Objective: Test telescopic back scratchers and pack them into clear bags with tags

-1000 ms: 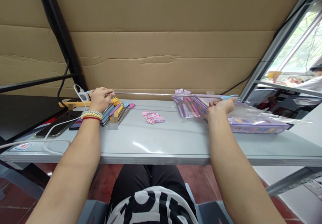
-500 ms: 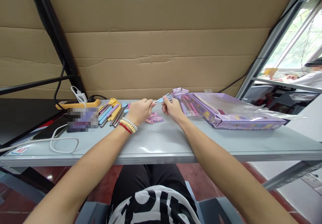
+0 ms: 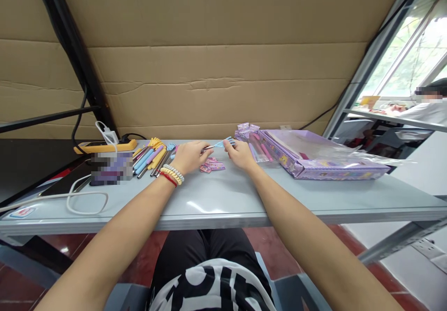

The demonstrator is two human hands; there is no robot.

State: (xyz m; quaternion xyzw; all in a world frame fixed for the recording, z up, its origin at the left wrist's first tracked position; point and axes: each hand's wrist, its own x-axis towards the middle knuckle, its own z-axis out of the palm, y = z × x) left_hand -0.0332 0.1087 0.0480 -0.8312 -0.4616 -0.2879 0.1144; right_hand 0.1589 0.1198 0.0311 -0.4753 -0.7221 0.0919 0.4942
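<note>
A back scratcher (image 3: 220, 144) with a light-blue hand-shaped head and a thin metal rod spans the gap between my hands, above the table. My left hand (image 3: 190, 156), with bracelets at the wrist, is closed around the rod end. At the head end, my right hand (image 3: 240, 155) pinches the blue part with thumb and fingers. Small pink printed labels (image 3: 212, 165) lie on the table just below the scratcher. Left of my left hand is a pile of similar back scratchers (image 3: 150, 158), with yellow, blue and purple parts and metal rods.
Clear packets (image 3: 259, 147) with pink and purple sticks lie right of my right hand, against a purple box (image 3: 338, 171) covered in plastic. A phone (image 3: 113, 167), white cable (image 3: 87, 193) and yellow power strip (image 3: 122, 146) are at the left. Cardboard (image 3: 223, 69) stands behind.
My left hand has moved a little left, away from my right hand, and more of the scratcher shows between them. The view has shifted slightly.
</note>
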